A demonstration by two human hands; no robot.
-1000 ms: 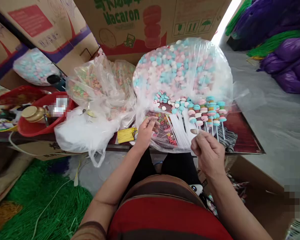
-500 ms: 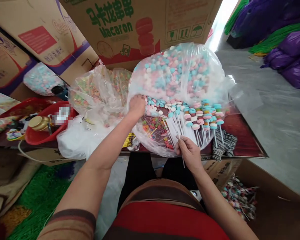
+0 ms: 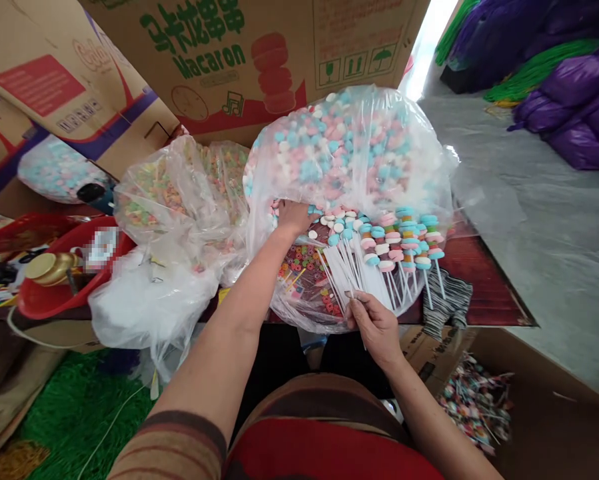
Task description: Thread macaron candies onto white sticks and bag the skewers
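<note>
My left hand (image 3: 295, 217) reaches into the mouth of a big clear plastic bag (image 3: 359, 170), its fingers spread over loose pink, blue and white candies (image 3: 343, 224). My right hand (image 3: 376, 325) is closed, thumb and fingers pinching a thin white stick at the near edge of the table. Just beyond it lies a bundle of white sticks (image 3: 352, 267). Finished-looking candy skewers (image 3: 406, 240), pink, blue and white discs with coloured rings between them, lie right of the bundle. Small coloured ring candies (image 3: 309, 261) are scattered left of the sticks.
A Macaron carton (image 3: 279, 60) stands behind the bag. To the left are a bag of coloured rings (image 3: 179, 180) and a red basket (image 3: 44, 300) holding a gold-lidded jar. A striped glove (image 3: 449, 303) lies at right; below, an open carton (image 3: 539, 413) contains wrapped candy sticks.
My left hand has moved slightly right and deeper among the candies, its fingers spreading. My right hand keeps its pinch on the stick. The view has shifted a little.
</note>
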